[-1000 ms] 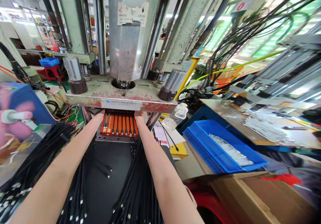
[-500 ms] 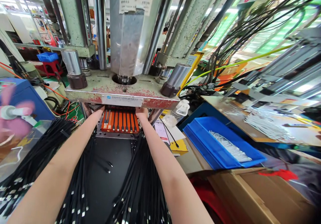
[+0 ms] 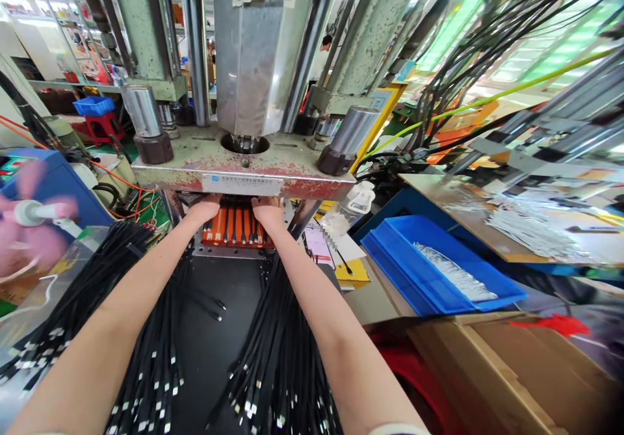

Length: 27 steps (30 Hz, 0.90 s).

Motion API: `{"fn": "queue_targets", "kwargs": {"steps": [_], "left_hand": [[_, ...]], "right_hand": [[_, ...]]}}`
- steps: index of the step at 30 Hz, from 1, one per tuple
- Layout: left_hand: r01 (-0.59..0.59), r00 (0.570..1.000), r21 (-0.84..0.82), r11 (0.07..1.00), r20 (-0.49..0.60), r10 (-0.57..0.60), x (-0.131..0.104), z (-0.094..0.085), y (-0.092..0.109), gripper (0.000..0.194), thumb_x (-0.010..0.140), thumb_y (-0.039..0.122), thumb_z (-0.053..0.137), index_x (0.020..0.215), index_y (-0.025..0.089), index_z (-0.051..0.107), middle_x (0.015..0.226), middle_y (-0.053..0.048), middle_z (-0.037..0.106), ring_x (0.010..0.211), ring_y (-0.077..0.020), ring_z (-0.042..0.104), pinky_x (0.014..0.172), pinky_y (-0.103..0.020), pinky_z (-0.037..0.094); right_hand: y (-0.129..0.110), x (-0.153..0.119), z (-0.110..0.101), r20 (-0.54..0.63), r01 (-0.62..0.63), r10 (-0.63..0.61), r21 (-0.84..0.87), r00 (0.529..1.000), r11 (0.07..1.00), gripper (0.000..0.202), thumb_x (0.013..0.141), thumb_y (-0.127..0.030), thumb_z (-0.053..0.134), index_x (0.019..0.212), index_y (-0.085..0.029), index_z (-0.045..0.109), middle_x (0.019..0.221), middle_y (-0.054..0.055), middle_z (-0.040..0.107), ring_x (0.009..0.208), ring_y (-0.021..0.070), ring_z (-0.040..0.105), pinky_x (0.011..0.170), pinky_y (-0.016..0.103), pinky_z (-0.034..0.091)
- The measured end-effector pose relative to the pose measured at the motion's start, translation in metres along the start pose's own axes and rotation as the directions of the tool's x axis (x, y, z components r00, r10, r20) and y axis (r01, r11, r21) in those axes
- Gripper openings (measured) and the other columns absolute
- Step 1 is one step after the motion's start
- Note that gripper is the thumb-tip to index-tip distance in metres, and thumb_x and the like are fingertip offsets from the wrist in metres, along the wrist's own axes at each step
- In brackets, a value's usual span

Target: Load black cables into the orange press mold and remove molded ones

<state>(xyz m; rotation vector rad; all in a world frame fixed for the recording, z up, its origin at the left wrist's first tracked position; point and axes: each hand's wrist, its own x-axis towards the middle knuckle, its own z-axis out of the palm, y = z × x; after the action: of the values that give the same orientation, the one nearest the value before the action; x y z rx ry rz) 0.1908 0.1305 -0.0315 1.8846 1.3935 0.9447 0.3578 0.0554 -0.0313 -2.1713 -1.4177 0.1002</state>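
Under the press's upper plate [image 3: 244,178] lies an orange fixture [image 3: 214,235] with several black cables side by side in its slots. My left hand [image 3: 207,209] reaches over the fixture's left part, its fingertips hidden below the plate. Over the right part is my right hand [image 3: 267,210], with its fingers also mostly hidden at the back. Whether either hand grips anything cannot be made out. Bundles of black cables with metal plug ends hang beside my forearms, a left bundle [image 3: 156,350] and a right bundle [image 3: 285,337]. Between them is a black surface [image 3: 205,357] with a few loose cable ends on it.
Metal guide columns [image 3: 197,51] stand behind the plate. At right are a phone [image 3: 318,245], a blue bin [image 3: 394,279] of white cables and a cardboard box [image 3: 478,370]. A pink fan [image 3: 29,214] and another cable pile [image 3: 97,272] are on the left.
Both hands have moved inward from the fixture's sides, covering more of its back part. The view has shifted slightly, so the machine appears a little higher and further right.
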Motion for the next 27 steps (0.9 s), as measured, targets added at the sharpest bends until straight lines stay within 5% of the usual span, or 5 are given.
{"fn": "queue_targets", "kwargs": {"steps": [7, 13, 16, 20, 27], "left_hand": [[0.039, 0.978, -0.145, 0.989, 0.206, -0.009, -0.029, 0.007, 0.034, 0.023, 0.088, 0.036, 0.060, 0.098, 0.016, 0.066, 0.117, -0.014, 0.067, 0.126, -0.0324, 0.052, 0.110, -0.046, 0.036], [0.462, 0.792, -0.635, 0.619, 0.610, 0.035, -0.071, 0.015, 0.054, 0.025, 0.091, 0.034, 0.062, 0.084, 0.010, 0.058, 0.068, -0.004, 0.061, 0.057, -0.0115, 0.061, 0.069, -0.033, 0.056], [0.486, 0.775, -0.639, 0.597, 0.630, 0.042, -0.103, 0.006, 0.061, 0.021, 0.094, 0.024, 0.056, 0.078, 0.011, 0.053, 0.062, 0.001, 0.054, 0.045, -0.0048, 0.052, 0.056, -0.023, 0.052], [0.652, 0.645, -0.551, 0.522, 0.764, 0.001, -0.140, -0.008, 0.067, 0.008, 0.093, 0.012, 0.050, 0.085, 0.013, 0.050, 0.069, 0.001, 0.057, 0.048, -0.0083, 0.057, 0.048, -0.023, 0.053], [0.794, 0.503, -0.488, 0.363, 0.862, 0.060, -0.172, -0.016, 0.069, 0.014, 0.097, 0.015, 0.039, 0.089, 0.014, 0.051, 0.059, 0.004, 0.046, 0.033, -0.0012, 0.026, 0.032, -0.010, 0.022]], "right_hand": [[-0.010, -0.017, -0.007, -0.119, 0.031, 0.011, 0.348, 0.993, 0.937, 0.030, 0.092, -0.033, 0.051, 0.100, -0.013, 0.071, 0.100, 0.015, 0.072, 0.101, 0.0292, 0.066, 0.094, 0.042, 0.049], [0.017, -0.049, -0.013, -0.166, 0.157, -0.050, 0.725, 0.985, 0.670, 0.029, 0.090, -0.032, 0.047, 0.105, -0.012, 0.062, 0.091, 0.009, 0.068, 0.076, 0.0180, 0.067, 0.073, 0.035, 0.056], [0.038, -0.069, -0.018, -0.222, 0.133, 0.031, 0.687, 0.975, 0.714, 0.027, 0.082, -0.027, 0.059, 0.105, -0.014, 0.061, 0.086, 0.005, 0.066, 0.067, 0.0149, 0.063, 0.069, 0.032, 0.055], [0.042, -0.090, -0.025, -0.200, 0.245, -0.144, 0.729, 0.969, 0.639, 0.015, 0.082, -0.024, 0.058, 0.096, -0.019, 0.061, 0.082, 0.001, 0.066, 0.070, 0.0139, 0.063, 0.070, 0.029, 0.054], [0.043, -0.112, -0.039, -0.347, 0.341, -0.103, 0.744, 0.932, 0.574, 0.002, 0.084, -0.022, 0.055, 0.086, -0.022, 0.054, 0.073, -0.003, 0.061, 0.066, 0.0116, 0.061, 0.066, 0.025, 0.052]]}}
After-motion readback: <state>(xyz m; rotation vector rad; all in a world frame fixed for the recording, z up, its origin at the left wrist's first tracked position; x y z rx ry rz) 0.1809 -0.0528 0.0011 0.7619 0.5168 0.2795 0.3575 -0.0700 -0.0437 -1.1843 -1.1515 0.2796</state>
